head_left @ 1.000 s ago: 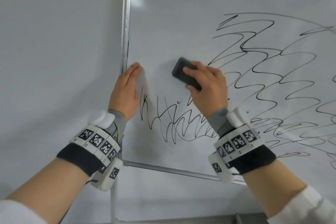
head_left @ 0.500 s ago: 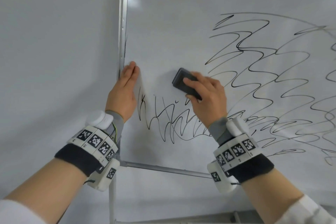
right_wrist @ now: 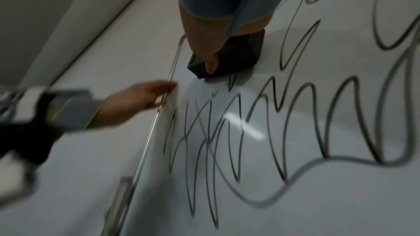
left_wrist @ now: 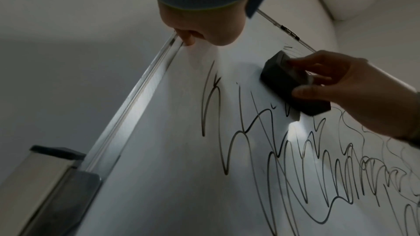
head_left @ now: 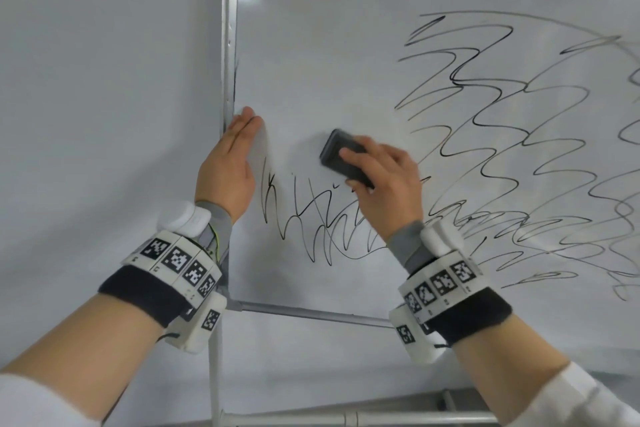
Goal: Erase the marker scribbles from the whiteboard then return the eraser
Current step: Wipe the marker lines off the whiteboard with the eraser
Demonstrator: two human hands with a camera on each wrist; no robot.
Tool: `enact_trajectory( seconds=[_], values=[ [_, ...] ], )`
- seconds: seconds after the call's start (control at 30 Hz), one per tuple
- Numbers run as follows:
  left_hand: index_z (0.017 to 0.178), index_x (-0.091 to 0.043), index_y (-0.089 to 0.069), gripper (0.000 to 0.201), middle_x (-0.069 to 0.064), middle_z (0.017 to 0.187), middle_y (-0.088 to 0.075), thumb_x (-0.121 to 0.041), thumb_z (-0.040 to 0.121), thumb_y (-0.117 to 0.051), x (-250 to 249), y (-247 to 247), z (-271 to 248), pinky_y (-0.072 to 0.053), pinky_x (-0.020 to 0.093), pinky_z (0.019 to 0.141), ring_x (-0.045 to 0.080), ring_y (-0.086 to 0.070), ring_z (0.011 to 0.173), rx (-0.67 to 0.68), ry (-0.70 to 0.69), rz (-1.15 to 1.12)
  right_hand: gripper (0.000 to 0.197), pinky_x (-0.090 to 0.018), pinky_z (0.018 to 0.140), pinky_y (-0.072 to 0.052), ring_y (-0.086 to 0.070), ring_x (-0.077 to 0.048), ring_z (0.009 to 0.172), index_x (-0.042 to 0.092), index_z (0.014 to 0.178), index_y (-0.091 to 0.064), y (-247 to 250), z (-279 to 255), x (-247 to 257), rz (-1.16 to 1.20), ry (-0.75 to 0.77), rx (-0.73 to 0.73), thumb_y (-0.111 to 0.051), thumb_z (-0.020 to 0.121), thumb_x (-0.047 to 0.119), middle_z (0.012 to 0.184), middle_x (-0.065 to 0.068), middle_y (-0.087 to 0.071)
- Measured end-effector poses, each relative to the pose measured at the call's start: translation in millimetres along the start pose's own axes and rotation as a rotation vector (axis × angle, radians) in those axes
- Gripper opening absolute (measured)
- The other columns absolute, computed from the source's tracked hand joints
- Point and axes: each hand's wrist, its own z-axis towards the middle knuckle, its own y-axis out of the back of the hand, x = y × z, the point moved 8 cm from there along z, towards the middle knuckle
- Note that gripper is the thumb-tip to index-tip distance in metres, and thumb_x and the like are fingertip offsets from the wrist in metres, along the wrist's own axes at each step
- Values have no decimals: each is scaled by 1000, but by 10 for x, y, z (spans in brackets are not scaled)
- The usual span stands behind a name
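The whiteboard fills most of the head view, with black marker scribbles over its right and lower parts. My right hand grips a dark grey eraser and presses it flat against the board, just above the lower-left scribbles. In the left wrist view the eraser lies under the right hand's fingers; the right wrist view shows the eraser under my thumb. My left hand lies flat with straight fingers against the board's left frame.
A bare grey wall lies left of the board. A metal crossbar of the stand runs below the board, with another tube at the bottom edge. The board area around the eraser and above it is wiped clean.
The right hand with the eraser has slid slightly down the board toward the lower-left scribbles. The left hand stays on the frame.
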Motion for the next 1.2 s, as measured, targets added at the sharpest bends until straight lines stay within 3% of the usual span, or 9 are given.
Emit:
enact_trajectory(
  seconds=[0.07,0.17,0.3,0.5,0.67,0.77,0.9,1.07,1.2],
  values=[
    [141,-12,-35,65,1,151,-28,15,82,-32,8,-4,-5,-22,17,108,5,-24,136,13,10,6,45,-51,86,-45,-56,-30,101,23,109,-67,-65,-65,68,-2,54,60,-75,67,9,123,3,-61],
    [142,-13,-31,65,0,152,-25,15,83,-32,22,-7,-4,-20,16,109,0,-19,134,28,15,20,50,-48,90,-43,-55,-28,104,23,111,-66,-7,84,28,21,-1,59,-78,65,8,124,4,-61],
    [143,-12,-30,65,2,152,-23,15,84,-32,32,-41,-17,-17,14,110,5,-18,137,32,4,33,49,-47,90,-43,-55,-26,104,24,108,-68,-79,42,98,14,22,59,-79,63,8,122,6,-62],
    [143,-10,-30,68,4,152,-23,17,80,-31,69,-85,-47,-4,-1,106,9,-17,138,39,-7,18,50,-42,85,-42,-53,-24,102,24,104,-69,-294,-313,293,-1,174,171,-81,59,5,116,6,-65],
    [143,-11,-29,70,2,153,-23,17,79,-32,80,-74,-62,-14,9,110,11,-19,140,48,-22,31,50,-43,87,-40,-55,-28,101,23,104,-69,-219,-39,300,0,131,104,-81,59,6,118,5,-64],
    [143,-11,-28,70,3,153,-22,18,79,-32,72,-79,-65,-21,19,110,10,-18,139,66,-34,54,47,-40,85,-37,-56,-27,98,25,102,-70,-454,-350,465,-18,270,213,-79,62,1,116,6,-65],
    [143,-9,-27,70,4,153,-21,19,79,-31,62,-84,-49,-24,21,106,11,-15,139,103,-44,61,48,-37,86,-32,-59,-27,98,27,103,-70,-557,-442,548,-76,373,299,-78,64,2,115,7,-65],
    [144,-10,-25,72,4,153,-18,20,79,-34,105,-112,-42,-22,20,107,6,-9,136,133,-41,46,45,-38,85,-33,-57,-28,99,25,107,-68,-514,50,649,-69,310,175,-75,67,6,120,4,-63],
    [143,-8,-26,69,5,153,-18,19,80,-34,100,-108,-29,-20,22,110,10,-12,138,141,-35,21,46,-38,83,-31,-51,-27,99,24,105,-69,-667,-89,743,-50,337,165,-74,66,0,118,3,-64]
  ],
)
